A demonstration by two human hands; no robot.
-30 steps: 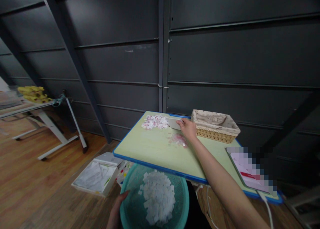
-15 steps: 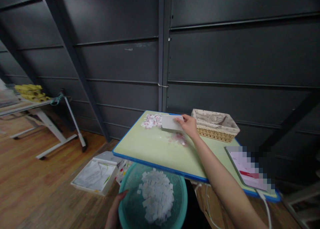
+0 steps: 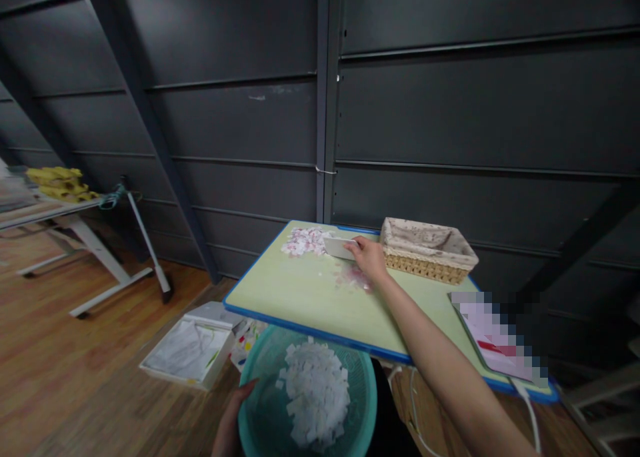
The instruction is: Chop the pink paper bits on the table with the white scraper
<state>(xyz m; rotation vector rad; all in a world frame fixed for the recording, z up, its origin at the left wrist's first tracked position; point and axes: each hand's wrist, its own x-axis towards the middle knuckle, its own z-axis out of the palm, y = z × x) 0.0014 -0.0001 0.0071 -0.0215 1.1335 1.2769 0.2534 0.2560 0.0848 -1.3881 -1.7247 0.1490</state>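
White card (image 3: pixel 339 247) edge-down by scraps (image 3: pixel 305 241)

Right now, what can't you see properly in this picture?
Head view:
- Pixelated sheet on the green blue-edged table: blurred out, unreadable.
- Left hand holding the teal plastic basket: cut off by the bottom edge.
- Woven wicker basket: inside too shallow-angled to see.

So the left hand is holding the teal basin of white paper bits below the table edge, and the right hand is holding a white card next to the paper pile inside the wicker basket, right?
Not quite. The head view shows the paper pile lying on the green table, left of the wicker basket, not inside it. The rest stands: left hand holds the teal basin, right hand holds the white card beside the pile.
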